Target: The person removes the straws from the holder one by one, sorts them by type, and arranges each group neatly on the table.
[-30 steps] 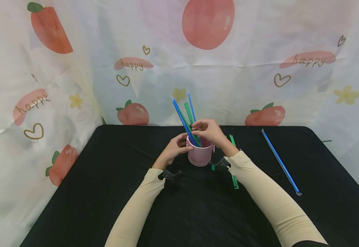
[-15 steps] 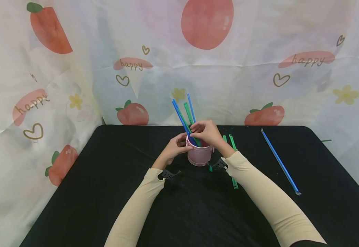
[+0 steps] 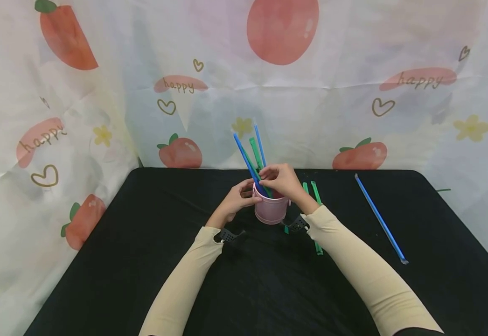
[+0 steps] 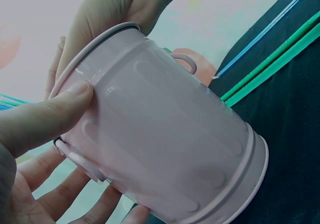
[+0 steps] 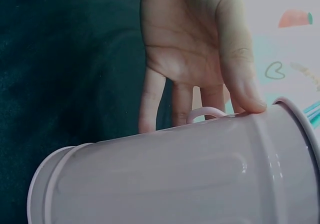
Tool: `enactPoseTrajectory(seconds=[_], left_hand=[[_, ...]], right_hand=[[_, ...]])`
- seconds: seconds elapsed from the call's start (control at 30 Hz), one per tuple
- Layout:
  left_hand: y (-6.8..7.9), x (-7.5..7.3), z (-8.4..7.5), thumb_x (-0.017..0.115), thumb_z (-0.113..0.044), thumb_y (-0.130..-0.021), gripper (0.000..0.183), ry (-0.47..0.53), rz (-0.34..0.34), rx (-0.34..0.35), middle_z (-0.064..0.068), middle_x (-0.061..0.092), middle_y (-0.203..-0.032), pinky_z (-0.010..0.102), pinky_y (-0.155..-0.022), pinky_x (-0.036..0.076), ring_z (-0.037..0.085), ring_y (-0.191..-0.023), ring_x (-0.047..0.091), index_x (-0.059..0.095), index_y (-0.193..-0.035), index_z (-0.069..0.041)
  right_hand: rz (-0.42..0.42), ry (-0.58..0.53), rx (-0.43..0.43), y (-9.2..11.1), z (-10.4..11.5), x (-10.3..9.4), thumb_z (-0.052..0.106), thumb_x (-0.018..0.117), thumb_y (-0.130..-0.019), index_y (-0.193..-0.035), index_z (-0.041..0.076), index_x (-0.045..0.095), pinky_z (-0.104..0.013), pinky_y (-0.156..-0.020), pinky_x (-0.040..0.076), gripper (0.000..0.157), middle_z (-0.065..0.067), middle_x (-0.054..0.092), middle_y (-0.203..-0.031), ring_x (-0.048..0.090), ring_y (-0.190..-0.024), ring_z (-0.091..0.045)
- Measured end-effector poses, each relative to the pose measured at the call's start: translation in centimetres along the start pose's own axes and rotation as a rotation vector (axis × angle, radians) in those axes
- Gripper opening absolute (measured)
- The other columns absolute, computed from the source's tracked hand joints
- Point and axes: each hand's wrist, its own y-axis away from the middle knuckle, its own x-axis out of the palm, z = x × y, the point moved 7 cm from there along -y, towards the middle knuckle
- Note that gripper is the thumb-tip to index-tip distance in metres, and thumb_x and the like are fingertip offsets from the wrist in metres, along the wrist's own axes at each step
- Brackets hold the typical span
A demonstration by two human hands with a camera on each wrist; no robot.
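Near the far edge of the worktop (image 3: pixel 244 280), my left grip (image 3: pixel 236 201), spread wide, holds a pink bucket (image 3: pixel 270 212); my half-closed right grip (image 3: pixel 283 179) meets its straws (image 3: pixel 246 157), whether pinching I cannot tell.

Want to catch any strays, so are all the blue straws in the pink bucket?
No, one blue straw lies on the black table, apart from the pink bucket.

This is a screened-off corner, the building's kind untold: a black, cloth-covered worktop (image 3: pixel 235 289) spreads toward six o'clock, while a pale fabric backdrop (image 3: pixel 311 123) printed with red fruit (image 3: pixel 283 30) and "happy" closes twelve and ten o'clock.
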Motion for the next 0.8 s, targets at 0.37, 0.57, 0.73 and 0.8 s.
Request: enactPoseTrajectory(seconds=[0.37, 0.57, 0.73, 0.8], left_hand=[[-0.14, 0.07, 0.00, 0.060, -0.004, -0.088, 0.064, -0.011, -0.005, -0.004, 0.019, 0.040, -0.145, 0.047, -0.103, 0.044, 0.036, -0.132, 0.042, 0.032, -0.145, -0.007], [-0.07, 0.10, 0.03, 0.060, -0.003, -0.088, 0.064, -0.006, -0.008, -0.008, 0.019, 0.041, -0.144, 0.047, -0.103, 0.044, 0.036, -0.132, 0.042, 0.032, -0.145, -0.006], [-0.13, 0.09, 0.10, 0.061, -0.004, -0.088, 0.063, -0.011, -0.008, -0.003, 0.019, 0.041, -0.144, 0.047, -0.102, 0.044, 0.036, -0.131, 0.043, 0.033, -0.145, -0.007], [-0.17, 0.09, 0.09, 0.061, -0.004, -0.088, 0.063, -0.009, -0.006, 0.001, 0.020, 0.041, -0.143, 0.047, -0.102, 0.045, 0.037, -0.131, 0.044, 0.033, -0.145, -0.007]], right_hand=[[0.004, -0.095, 0.044, 0.08, -0.42, -0.39, 0.011, 0.069, -0.085, -0.105, 0.001, 0.068, -0.035, -0.081, 0.056, 0.022, -0.019, 0.070, -0.100, 0.067, -0.091, -0.025], [0.020, -0.181, 0.072, 0.04, -0.68, -0.49, 0.010, 0.066, -0.087, -0.109, -0.002, 0.066, -0.040, -0.083, 0.056, 0.025, -0.023, 0.067, -0.106, 0.065, -0.092, -0.023], [0.029, -0.238, 0.095, 0.01, -0.93, -0.56, 0.010, 0.064, -0.088, -0.113, -0.004, 0.063, -0.046, -0.085, 0.055, 0.028, -0.026, 0.064, -0.109, 0.064, -0.096, -0.029], [0.029, -0.257, 0.107, 0.02, -0.96, -0.61, 0.010, 0.064, -0.088, -0.114, -0.004, 0.062, -0.045, -0.086, 0.055, 0.030, -0.026, 0.064, -0.111, 0.064, -0.097, -0.028]])
